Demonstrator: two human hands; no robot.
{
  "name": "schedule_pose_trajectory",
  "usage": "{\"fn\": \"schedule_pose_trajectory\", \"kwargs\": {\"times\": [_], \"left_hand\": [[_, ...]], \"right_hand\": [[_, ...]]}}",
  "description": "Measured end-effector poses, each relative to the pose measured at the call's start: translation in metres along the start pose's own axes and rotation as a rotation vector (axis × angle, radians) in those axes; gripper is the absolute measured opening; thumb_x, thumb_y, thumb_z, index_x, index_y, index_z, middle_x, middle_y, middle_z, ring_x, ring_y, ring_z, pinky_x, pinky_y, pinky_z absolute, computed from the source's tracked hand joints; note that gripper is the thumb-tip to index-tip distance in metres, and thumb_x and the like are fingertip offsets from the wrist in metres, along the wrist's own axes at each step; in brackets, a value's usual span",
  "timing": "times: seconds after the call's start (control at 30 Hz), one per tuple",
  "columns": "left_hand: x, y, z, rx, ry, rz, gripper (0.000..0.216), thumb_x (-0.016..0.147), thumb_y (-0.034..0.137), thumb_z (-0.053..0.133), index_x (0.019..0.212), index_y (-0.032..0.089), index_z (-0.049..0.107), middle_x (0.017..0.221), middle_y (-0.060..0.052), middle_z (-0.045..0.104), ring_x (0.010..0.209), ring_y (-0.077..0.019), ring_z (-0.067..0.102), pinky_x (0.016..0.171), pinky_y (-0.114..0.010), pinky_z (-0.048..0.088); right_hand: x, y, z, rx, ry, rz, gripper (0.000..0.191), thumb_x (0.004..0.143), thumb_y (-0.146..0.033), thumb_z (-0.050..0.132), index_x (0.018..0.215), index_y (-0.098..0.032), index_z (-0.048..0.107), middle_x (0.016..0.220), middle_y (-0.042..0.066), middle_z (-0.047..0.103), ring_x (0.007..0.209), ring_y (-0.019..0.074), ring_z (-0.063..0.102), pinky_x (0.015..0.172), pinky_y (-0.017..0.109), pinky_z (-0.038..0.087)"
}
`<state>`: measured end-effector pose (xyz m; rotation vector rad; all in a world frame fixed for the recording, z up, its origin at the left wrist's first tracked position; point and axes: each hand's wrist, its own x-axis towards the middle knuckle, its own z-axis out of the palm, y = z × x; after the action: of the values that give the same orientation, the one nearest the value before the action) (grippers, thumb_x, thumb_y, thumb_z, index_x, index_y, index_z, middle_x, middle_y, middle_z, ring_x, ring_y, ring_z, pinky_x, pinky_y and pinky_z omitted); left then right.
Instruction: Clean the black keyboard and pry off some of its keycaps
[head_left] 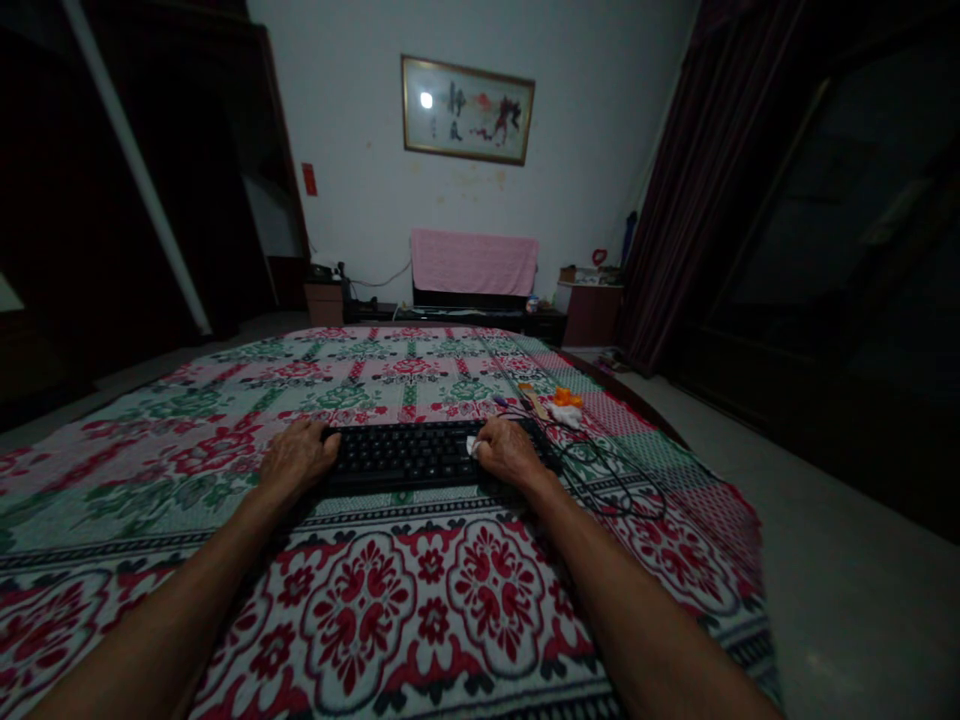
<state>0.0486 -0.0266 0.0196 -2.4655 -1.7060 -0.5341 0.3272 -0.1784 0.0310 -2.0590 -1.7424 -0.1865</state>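
A black computer keyboard (409, 452) lies flat on the patterned bedspread (427, 570) in front of me. At its left end my left hand (296, 455) is closed around the edge, the thumb resting on top by the keys. Over the right part of the keys, my right hand (510, 452) pinches a small white cloth or tissue (472, 446) that touches the keyboard. That hand hides part of the right-side keys. A black cable (626, 490) lies in loose loops to the right of the keyboard.
Beyond the cable lie an orange item (568, 398), a crumpled white item (565, 415) and a flat tan strip (534, 400). Past the bed's far end, a pink cloth (474, 262) hangs over a dark screen on a low stand. Dark curtains (686, 190) hang at right.
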Motion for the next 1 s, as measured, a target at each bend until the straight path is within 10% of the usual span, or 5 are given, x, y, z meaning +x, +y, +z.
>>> {"fn": "schedule_pose_trajectory", "kwargs": {"times": [0.3,1.0], "left_hand": [[0.006,-0.003,0.004,0.045,-0.041,0.032,0.045,0.083,0.041,0.032,0.107,0.015,0.06,0.107,-0.015,0.06,0.099,-0.0291,0.056,0.085,-0.039,0.041],[0.004,-0.008,-0.013,0.025,0.006,-0.098,0.039,0.08,0.032,0.037,0.104,0.015,0.062,0.107,-0.016,0.061,0.099,-0.034,0.055,0.08,-0.046,0.043]], "right_hand": [[0.003,0.03,-0.019,-0.046,0.08,0.379,0.032,0.071,-0.019,0.045,0.089,-0.023,0.072,0.092,0.005,0.07,0.089,0.0209,0.061,0.076,0.028,0.042],[0.012,0.027,0.004,0.006,0.161,0.142,0.027,0.076,-0.013,0.044,0.086,-0.016,0.07,0.09,0.009,0.065,0.089,0.0188,0.057,0.081,0.027,0.04]]}}
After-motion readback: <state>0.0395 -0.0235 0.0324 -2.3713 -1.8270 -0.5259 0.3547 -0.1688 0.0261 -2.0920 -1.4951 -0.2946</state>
